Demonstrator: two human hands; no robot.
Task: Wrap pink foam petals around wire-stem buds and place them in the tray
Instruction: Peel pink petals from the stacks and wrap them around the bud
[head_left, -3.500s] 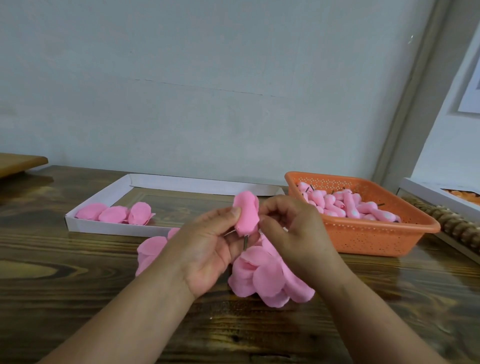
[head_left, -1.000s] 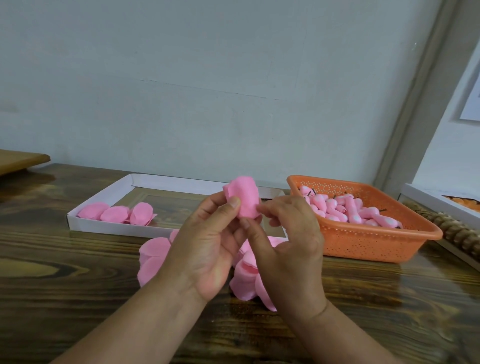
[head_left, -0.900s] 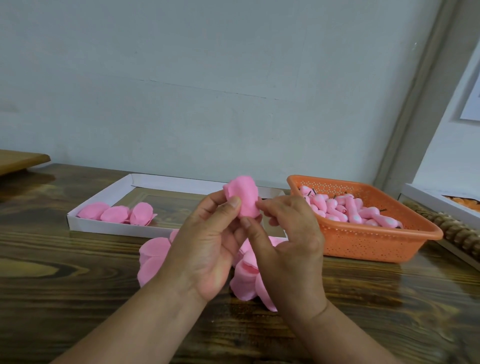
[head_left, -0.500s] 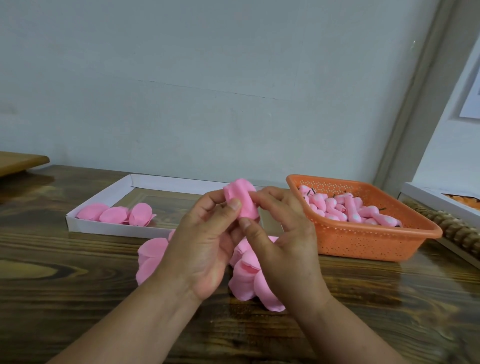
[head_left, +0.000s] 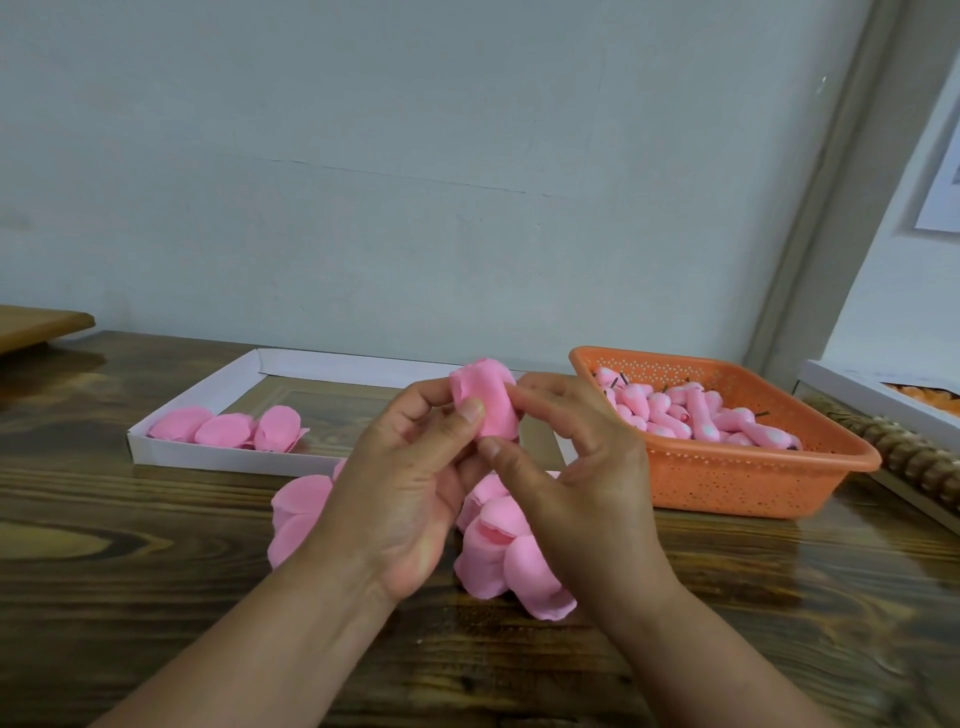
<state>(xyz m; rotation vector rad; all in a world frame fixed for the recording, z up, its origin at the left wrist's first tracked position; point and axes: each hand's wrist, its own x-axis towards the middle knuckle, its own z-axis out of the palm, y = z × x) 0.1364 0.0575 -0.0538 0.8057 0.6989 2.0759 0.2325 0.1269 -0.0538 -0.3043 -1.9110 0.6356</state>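
You are in the wrapping step. Your left hand (head_left: 400, 499) pinches the bud (head_left: 485, 405) between thumb and curled fingers, holding it upright above the wooden table (head_left: 130, 597), in front of the white cardboard tray (head_left: 218, 457). A pink foam petal is already curled round the bud; the wire stem is hidden behind your fingers. Your right hand (head_left: 582, 483) closes on the same bud from the right, index finger pressed along the petal's edge and thumb at its base. Both hands therefore grip one piece.

The wrap appears nearly closed, though whether the petal's seam has bonded cannot be told. The next move calls for pressing the free edge down flat against the bud, keeping the left pinch steady so the petal does not unroll.

Then either take another petal from the loose pile of petals (head_left: 498, 551) beneath your hands, or set the piece beside the three finished buds (head_left: 228, 441) at the tray's left end. Unwrapped buds wait in the orange basket (head_left: 727, 483) to your right.
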